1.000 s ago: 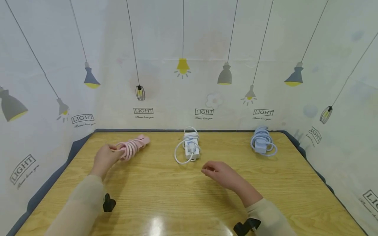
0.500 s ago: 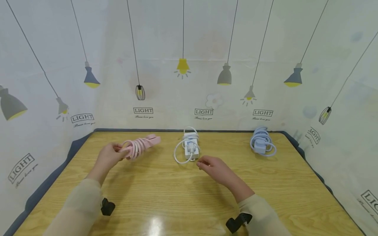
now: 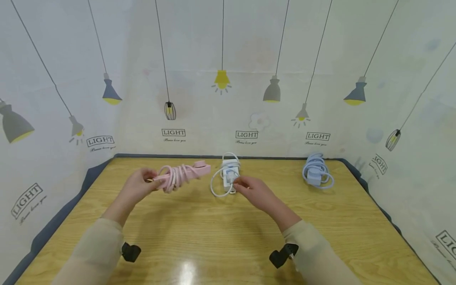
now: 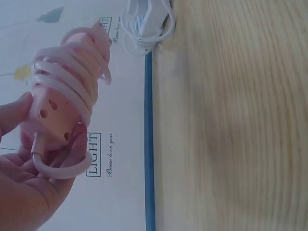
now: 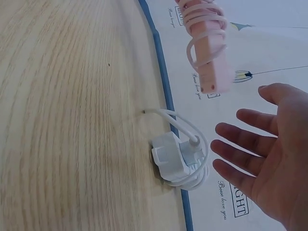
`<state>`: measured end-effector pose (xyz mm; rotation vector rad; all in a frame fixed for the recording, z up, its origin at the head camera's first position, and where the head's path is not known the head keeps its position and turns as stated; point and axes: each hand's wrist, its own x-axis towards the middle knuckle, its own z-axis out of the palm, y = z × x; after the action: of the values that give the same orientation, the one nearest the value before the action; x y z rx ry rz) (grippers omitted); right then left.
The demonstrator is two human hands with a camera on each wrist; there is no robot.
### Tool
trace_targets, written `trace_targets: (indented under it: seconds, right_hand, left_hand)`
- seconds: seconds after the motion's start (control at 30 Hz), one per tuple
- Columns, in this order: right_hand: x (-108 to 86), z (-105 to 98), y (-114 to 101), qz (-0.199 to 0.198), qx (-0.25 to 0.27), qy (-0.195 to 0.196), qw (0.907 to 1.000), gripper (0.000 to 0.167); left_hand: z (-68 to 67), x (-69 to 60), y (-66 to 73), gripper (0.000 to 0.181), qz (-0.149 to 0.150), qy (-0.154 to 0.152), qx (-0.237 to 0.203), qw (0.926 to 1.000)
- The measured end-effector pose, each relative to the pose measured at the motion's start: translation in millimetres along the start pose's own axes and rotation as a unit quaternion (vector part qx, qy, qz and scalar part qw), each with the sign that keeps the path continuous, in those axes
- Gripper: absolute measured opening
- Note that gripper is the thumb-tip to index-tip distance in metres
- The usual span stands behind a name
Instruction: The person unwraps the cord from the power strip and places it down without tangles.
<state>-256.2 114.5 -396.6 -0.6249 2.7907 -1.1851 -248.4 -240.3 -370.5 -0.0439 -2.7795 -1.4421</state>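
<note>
The left hand (image 3: 137,187) has its fingers clamped on the near end of the pink power strip (image 3: 178,178), thumb on one side and fingertips on the other, and the strip juts from them toward the right hand's side, seemingly raised off the wooden table (image 3: 199,233); its pink cord (image 4: 65,86) is wound round the body just past the fingertips, with one loop hanging by the palm. The right hand (image 3: 254,192) is held out with fingers apart and nothing between them; the white power strip (image 3: 226,173) lies just beyond its fingertips, and whether they touch it I cannot tell. I judge the step in hand to be holding the pink strip aloft while the right hand approaches the white one; the next move would call for right thumb and fingers closing on its body without snagging the loose cord. No box or tray shows around either hand; the nearest thing to a container is the white strip's face, where a white plug (image 5: 192,151) sits, whether seated in a socket or merely resting I cannot tell. Well apart from the right fingers, farther right, lies the blue coiled cord (image 3: 314,177)
</note>
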Motion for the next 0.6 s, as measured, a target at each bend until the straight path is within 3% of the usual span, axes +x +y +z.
trace_targets:
  seconds: [0.23, 0.43, 0.6]
  right_hand:
    - [5.3, -1, -5, -0.002, 0.028, -0.002, 0.9996, 0.039]
    - [6.2, -2, -8, 0.006, 0.053, 0.006, 0.9985, 0.047]
    - [2.9, -6, -12, -0.004, 0.102, -0.007, 0.9948, 0.058]
  left_hand:
    - [5.4, -6.4, 8.7, 0.05, 0.034, -0.029, -0.013, 0.9989]
    - [10.4, -13.0, 17.6, 0.05, 0.028, -0.042, -0.032, 0.9982]
    - [16.7, -18.6, 25.9, 0.044, 0.05, -0.053, -0.043, 0.9964]
